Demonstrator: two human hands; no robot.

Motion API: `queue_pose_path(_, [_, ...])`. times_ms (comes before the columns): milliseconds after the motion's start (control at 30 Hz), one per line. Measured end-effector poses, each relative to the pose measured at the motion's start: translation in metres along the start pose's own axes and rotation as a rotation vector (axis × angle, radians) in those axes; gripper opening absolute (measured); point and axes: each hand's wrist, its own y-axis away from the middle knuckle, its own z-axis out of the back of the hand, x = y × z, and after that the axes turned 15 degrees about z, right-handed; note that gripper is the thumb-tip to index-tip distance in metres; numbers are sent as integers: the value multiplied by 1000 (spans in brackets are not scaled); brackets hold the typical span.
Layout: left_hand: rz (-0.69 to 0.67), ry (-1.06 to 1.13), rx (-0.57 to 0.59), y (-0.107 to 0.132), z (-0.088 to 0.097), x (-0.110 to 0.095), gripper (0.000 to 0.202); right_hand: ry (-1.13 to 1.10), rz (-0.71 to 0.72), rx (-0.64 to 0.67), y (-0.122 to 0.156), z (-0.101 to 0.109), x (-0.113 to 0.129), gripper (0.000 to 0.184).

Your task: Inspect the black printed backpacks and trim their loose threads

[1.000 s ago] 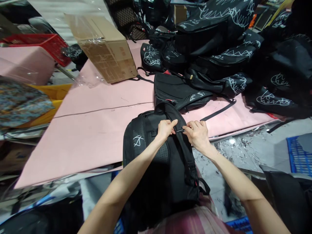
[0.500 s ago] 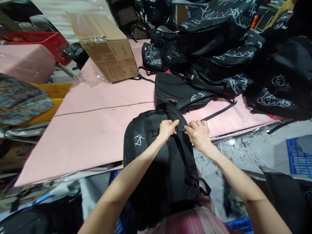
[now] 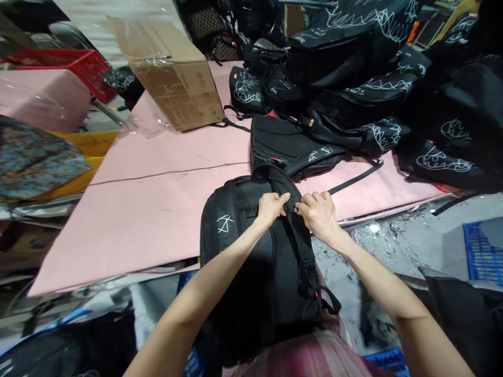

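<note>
A black backpack (image 3: 255,277) with white scribbled lines leans upright against the table's front edge, its back panel and straps facing me. My left hand (image 3: 272,208) is closed in a pinch on the backpack's shoulder strap (image 3: 281,180), thumb on top. Just to the right, my right hand (image 3: 319,212) is closed around a small pointed metal tool (image 3: 295,210). Its tip reaches the strap close to my left fingers; most of the tool is hidden in the hand.
Behind lies another black backpack (image 3: 291,146) on the pink-covered table (image 3: 157,214). More black bags (image 3: 346,63) are heaped at the back right. A cardboard box (image 3: 176,78) stands at the back left. Blue crates (image 3: 483,251) and dark scraps are on the floor.
My right hand has shifted very slightly left toward the strap, with the metal tip closer to my left fingers. The left hand keeps its pinch; the view has moved a little.
</note>
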Motion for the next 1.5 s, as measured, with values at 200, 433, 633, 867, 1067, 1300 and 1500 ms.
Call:
queue_pose_path(200, [40,4,15,2,0,-3,40,-143,-120,-55,8,1,-3,12])
queue_pose_path(433, [16,-13,-7,-2,-2,1,40,-4,-47,-25,3,-1,1,14])
queue_pose_path(633, [28,9,-4,-2,0,4,40,-93,-50,-15,6,-4,-1,11])
queue_pose_path(867, [76,97,45,6,-1,-5,39,-145,-96,-32,6,-1,6,12])
queue_pose_path(1067, [139,427,381,30,17,7,34,-837,-328,-324,19,2,-2,20])
queue_pose_path(1300, [230,647,438,98,5,76,28,-1174,-532,-132,55,-40,74,29])
queue_pose_path(1500, [-293,-273,-216,148,63,118,26,-1129,-548,-41,62,-59,112,55])
